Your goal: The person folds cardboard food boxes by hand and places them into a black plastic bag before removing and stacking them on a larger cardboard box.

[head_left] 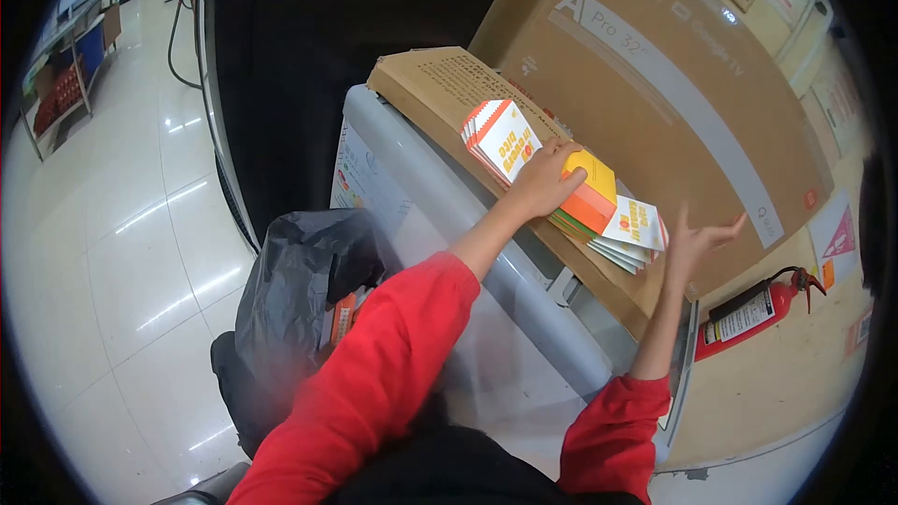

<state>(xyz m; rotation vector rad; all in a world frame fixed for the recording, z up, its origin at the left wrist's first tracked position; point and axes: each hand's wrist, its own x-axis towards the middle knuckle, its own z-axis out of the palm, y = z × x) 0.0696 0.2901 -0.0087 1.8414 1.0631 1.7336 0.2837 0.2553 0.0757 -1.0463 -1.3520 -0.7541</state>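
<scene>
A stack of flat folded paper food packets [601, 185], white, yellow and orange, lies over a flat brown cardboard box [440, 70]. Print on the white parts reads "joy in every bite". My left hand [543, 180] is closed over the middle of the stack, thumb on the orange and yellow part. The packets fan out at both ends, past the hand on the left and toward the right. Just beyond their right end, my right hand [692, 241] is raised with thumb and fingers spread, holding nothing.
The flat box lies on a grey-white chest-like appliance [440, 178]. Behind it leans a large TV carton [645, 84]. A red fire extinguisher [758, 313] hangs at the right wall. A black plastic bag [290, 271] stands at lower left, beside the tiled floor [150, 252].
</scene>
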